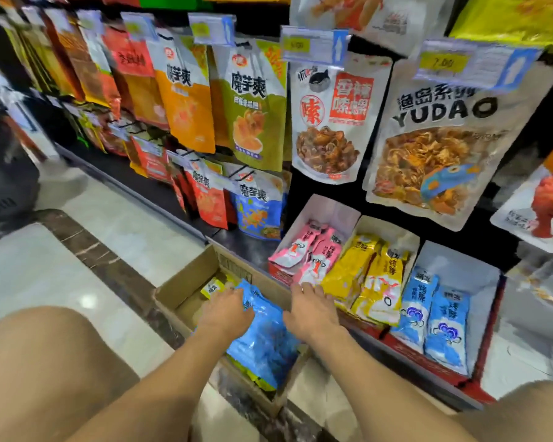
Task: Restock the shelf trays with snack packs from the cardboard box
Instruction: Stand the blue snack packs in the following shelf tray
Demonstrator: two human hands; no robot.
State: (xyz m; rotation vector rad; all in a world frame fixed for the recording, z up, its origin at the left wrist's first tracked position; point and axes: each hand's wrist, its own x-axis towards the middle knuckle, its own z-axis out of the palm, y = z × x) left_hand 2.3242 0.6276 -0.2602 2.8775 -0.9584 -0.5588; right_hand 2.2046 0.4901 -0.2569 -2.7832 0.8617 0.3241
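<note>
An open cardboard box (186,291) stands on the floor against the shelf base. Blue snack packs (262,342) lie piled in it, with yellow packs (213,287) at its far end and underneath. My left hand (225,309) reaches into the box, fingers curled onto the top edge of the blue packs. My right hand (312,309) hovers with straight fingers over the box's right side, just in front of the trays. Three shelf trays hold packs: pink (310,253), yellow (372,282) and blue (434,317).
Large snack bags hang on hooks above the trays, such as a white YUDAO bag (444,145) and a green bag (253,106). Price tags (313,46) jut out over them. My bare knees frame the bottom corners. Pale tiled floor (45,269) stretches left.
</note>
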